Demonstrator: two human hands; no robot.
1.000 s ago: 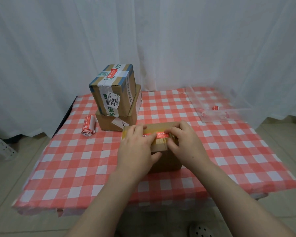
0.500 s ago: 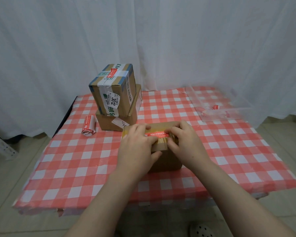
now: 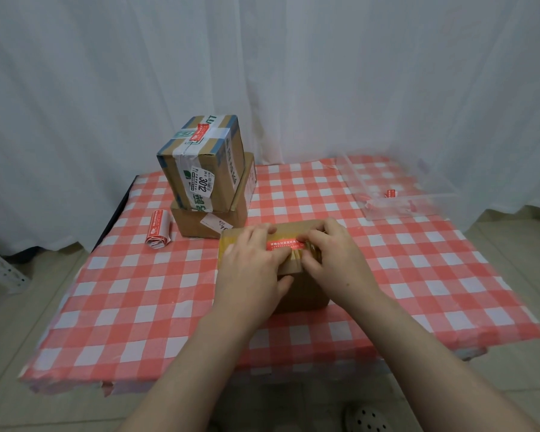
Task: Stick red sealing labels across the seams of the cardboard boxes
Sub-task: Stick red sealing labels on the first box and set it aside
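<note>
Though the hands have hardly shifted over the last second, the head view shows the red label (image 3: 282, 244) lying flatter on top of the near box (image 3: 303, 291), and its white print can now be read in the gap between the two hands. By my reading the label is already stuck across the top seam and is only being rubbed down, so this box is close to done.

The left hand (image 3: 250, 272) lies across the left part of the box top. Its fingers (image 3: 258, 236) are nearly straight and press flat beside the label's left end, and the thumb rests down the near face. The right hand (image 3: 335, 260) is hunched over the right end, its bent fingertips set on the label. I cannot tell whether they pinch that end or just press it.

The box sits near the middle of the desk (image 3: 418, 275). Behind it to the left stand two stacked boxes (image 3: 206, 182), the upper one already labelled. A roll of labels (image 3: 158, 227) lies beside them, and a clear tray (image 3: 418, 204) sits at the far right.
</note>
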